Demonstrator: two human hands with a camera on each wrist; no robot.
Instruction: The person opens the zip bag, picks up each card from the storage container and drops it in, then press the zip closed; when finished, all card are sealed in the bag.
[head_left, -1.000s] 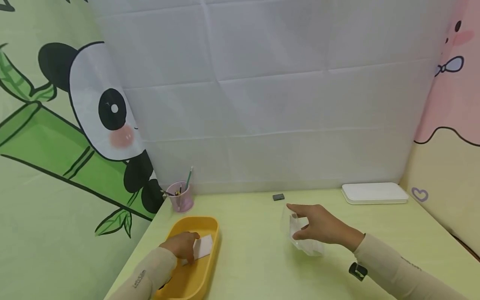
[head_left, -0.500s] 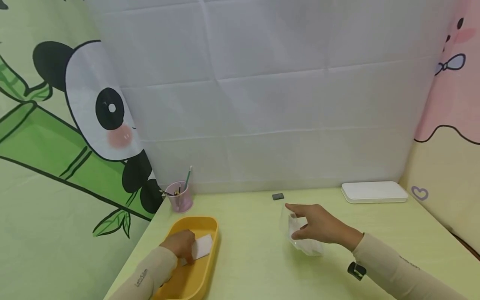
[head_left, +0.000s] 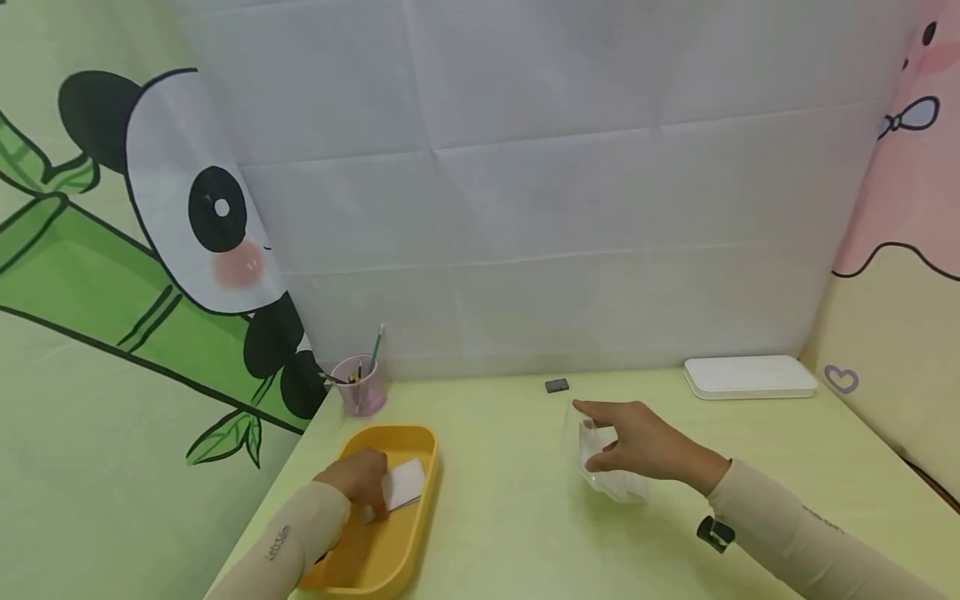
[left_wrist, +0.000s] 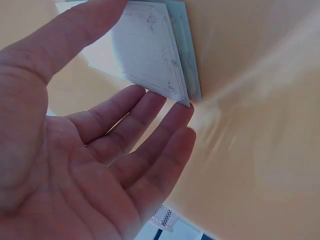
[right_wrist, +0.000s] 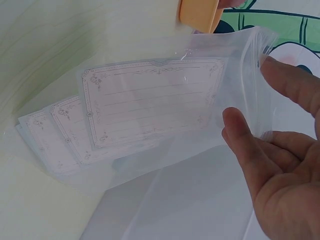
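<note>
My left hand (head_left: 358,479) reaches into the yellow tray (head_left: 401,546). Its thumb and fingertips pinch a white card (left_wrist: 145,47) with a thin ornate border. A second card with a pale blue-green edge lies just behind it, fanned slightly apart. My right hand (head_left: 648,442) holds a clear zip bag (head_left: 628,490) by its mouth, above the table. Inside the bag, several bordered cards (right_wrist: 155,102) overlap, as the right wrist view shows. The bag's mouth faces the right palm, between thumb and fingers.
A pink mesh pen cup (head_left: 363,396) with pencils stands behind the tray. A small dark grey block (head_left: 557,385) lies near the back edge. At the back right rests a flat white box (head_left: 750,377). A white cloth hangs behind the table.
The left hand has shifted slightly within the tray, and the card at its fingers now stands apart from the one beneath. The right hand keeps its hold on the bag, almost still.
</note>
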